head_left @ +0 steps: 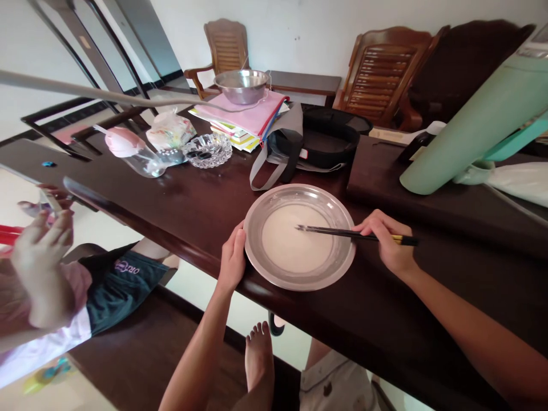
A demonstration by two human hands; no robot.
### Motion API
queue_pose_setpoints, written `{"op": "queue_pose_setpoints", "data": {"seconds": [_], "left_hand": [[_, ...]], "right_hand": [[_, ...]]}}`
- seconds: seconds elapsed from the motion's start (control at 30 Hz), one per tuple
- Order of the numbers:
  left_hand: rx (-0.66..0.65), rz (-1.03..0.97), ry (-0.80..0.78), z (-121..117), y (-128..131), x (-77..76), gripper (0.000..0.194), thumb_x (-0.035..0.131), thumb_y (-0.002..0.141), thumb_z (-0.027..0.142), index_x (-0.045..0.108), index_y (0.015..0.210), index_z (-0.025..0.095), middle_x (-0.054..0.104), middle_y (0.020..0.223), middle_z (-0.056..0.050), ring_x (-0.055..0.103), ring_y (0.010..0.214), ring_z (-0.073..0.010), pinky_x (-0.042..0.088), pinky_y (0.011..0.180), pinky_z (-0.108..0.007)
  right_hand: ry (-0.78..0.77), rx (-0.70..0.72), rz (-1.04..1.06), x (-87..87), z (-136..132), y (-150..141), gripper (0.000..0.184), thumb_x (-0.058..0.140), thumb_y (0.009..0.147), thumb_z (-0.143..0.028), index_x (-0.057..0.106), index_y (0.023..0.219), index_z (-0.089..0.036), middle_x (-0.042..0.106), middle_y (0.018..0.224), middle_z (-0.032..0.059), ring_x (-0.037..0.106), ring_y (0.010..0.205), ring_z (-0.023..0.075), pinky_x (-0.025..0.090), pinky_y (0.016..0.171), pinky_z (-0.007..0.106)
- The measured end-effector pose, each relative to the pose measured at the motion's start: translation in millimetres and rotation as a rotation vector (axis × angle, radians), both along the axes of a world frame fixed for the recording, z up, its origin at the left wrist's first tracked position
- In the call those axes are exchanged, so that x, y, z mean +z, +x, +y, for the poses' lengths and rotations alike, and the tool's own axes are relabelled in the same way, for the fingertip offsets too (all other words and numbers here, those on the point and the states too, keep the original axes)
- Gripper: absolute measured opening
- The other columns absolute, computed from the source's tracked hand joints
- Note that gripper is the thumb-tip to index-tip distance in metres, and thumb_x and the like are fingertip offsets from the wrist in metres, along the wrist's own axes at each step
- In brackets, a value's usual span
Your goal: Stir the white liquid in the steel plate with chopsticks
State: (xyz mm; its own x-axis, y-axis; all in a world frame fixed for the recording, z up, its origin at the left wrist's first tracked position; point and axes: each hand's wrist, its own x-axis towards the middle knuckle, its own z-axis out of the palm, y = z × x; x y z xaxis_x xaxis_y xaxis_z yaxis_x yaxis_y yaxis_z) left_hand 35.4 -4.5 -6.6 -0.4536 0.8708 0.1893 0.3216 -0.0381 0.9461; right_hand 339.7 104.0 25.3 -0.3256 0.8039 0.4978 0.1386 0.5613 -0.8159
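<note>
A wide metal bowl (256, 251) stands near the front edge of the dark table, with a pale, milky liquid (295, 248) in it. My left hand (233, 257) grips the left side of its rim, thumb on the outside and top edge. In my right hand (391, 242), closed around them, is a pair of black chopsticks (338, 232) with gold bands near the upper end. They reach over the right rim, and their tips touch the liquid near the middle of the bowl.
Behind the bowl lie a black and grey bag (325, 142), a glass dish (209, 151) and pink folders (252, 114) under another metal bowl (242, 85). A green cylinder (466, 125) leans in from the right. At left sits another person, whose hand (43, 251) is raised.
</note>
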Motion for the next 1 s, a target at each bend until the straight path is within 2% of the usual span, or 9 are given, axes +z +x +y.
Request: {"op": "queue_pose_setpoints", "data": {"seconds": [0.13,0.2,0.3,0.37,0.47,0.63,0.77,0.93,1.0], "left_hand": [[0.007,-0.001,-0.013,-0.2,0.1,-0.3,0.06,0.039,0.098,0.06,0.064,0.131,0.016,0.066,0.135,-0.011,0.058,0.126,-0.0278,0.042,0.11,-0.04],[0.015,0.001,-0.015,-0.4,0.2,-0.6,0.059,0.039,0.098,0.059,0.064,0.131,0.017,0.065,0.135,-0.011,0.057,0.127,-0.0275,0.042,0.111,-0.04],[0.002,0.001,-0.009,-0.7,0.1,-0.7,0.059,0.039,0.099,0.059,0.064,0.131,0.016,0.065,0.135,-0.011,0.057,0.127,-0.0273,0.042,0.111,-0.04],[-0.009,-0.002,-0.009,-0.5,-0.2,-1.0,0.059,0.039,0.099,0.059,0.064,0.13,0.016,0.065,0.136,-0.011,0.057,0.127,-0.0274,0.042,0.11,-0.04],[0.005,-0.003,-0.012,-0.3,-0.7,-1.7,0.059,0.039,0.099,0.059,0.064,0.13,0.016,0.065,0.135,-0.012,0.057,0.128,-0.0276,0.042,0.11,-0.04],[0.003,-0.001,-0.008,-0.5,-0.6,-1.8,0.059,0.039,0.098,0.059,0.064,0.13,0.016,0.065,0.136,-0.011,0.057,0.128,-0.0274,0.042,0.111,-0.04],[0.007,-0.001,-0.014,-0.3,-0.5,-1.5,0.059,0.039,0.098,0.059,0.065,0.129,0.016,0.065,0.135,-0.011,0.058,0.127,-0.028,0.043,0.11,-0.041],[0.014,0.007,-0.011,0.1,-0.5,-2.3,0.06,0.039,0.098,0.06,0.065,0.13,0.016,0.066,0.135,-0.011,0.057,0.127,-0.0283,0.043,0.11,-0.041],[0.007,0.004,-0.01,0.1,-0.7,-2.6,0.061,0.039,0.098,0.061,0.065,0.13,0.016,0.066,0.134,-0.011,0.058,0.127,-0.0285,0.043,0.11,-0.041]], "right_hand": [[0.024,0.132,-0.057,0.2,-2.1,-0.5,0.032,0.054,0.097,-0.028,0.067,0.068,-0.025,0.074,0.075,0.003,0.064,0.07,0.0207,0.05,0.064,0.037],[0.049,0.104,-0.105,0.6,-2.3,-1.2,0.029,0.056,0.096,-0.028,0.068,0.069,-0.025,0.076,0.077,0.0031,0.065,0.074,0.0213,0.051,0.067,0.038],[0.014,-0.001,-0.016,-0.2,-1.2,-0.7,0.033,0.055,0.097,-0.03,0.066,0.066,-0.025,0.073,0.073,0.0027,0.065,0.07,0.0205,0.051,0.066,0.037],[-0.01,0.032,0.018,-0.6,-1.2,-0.4,0.035,0.053,0.098,-0.03,0.064,0.065,-0.024,0.071,0.071,0.0028,0.065,0.067,0.02,0.05,0.063,0.037],[0.025,0.127,-0.078,0.5,-2.1,-1.8,0.03,0.055,0.096,-0.029,0.067,0.069,-0.025,0.075,0.076,0.0033,0.065,0.071,0.021,0.051,0.065,0.038],[0.005,-0.01,-0.026,1.8,-2.1,-1.3,0.033,0.054,0.097,-0.029,0.065,0.066,-0.025,0.072,0.072,0.0026,0.064,0.07,0.0206,0.05,0.066,0.038],[0.026,0.099,-0.075,2.2,-2.7,-1.4,0.032,0.054,0.097,-0.028,0.067,0.068,-0.025,0.074,0.075,0.0028,0.063,0.07,0.0204,0.05,0.065,0.037],[-0.002,-0.026,-0.017,2.8,-0.2,-1.4,0.034,0.055,0.097,-0.033,0.065,0.065,-0.025,0.071,0.07,0.0028,0.064,0.069,0.0207,0.05,0.066,0.038],[-0.011,0.025,0.009,2.6,-0.4,-0.8,0.036,0.053,0.098,-0.032,0.064,0.064,-0.025,0.071,0.069,0.0028,0.063,0.067,0.0201,0.049,0.063,0.037]]}}
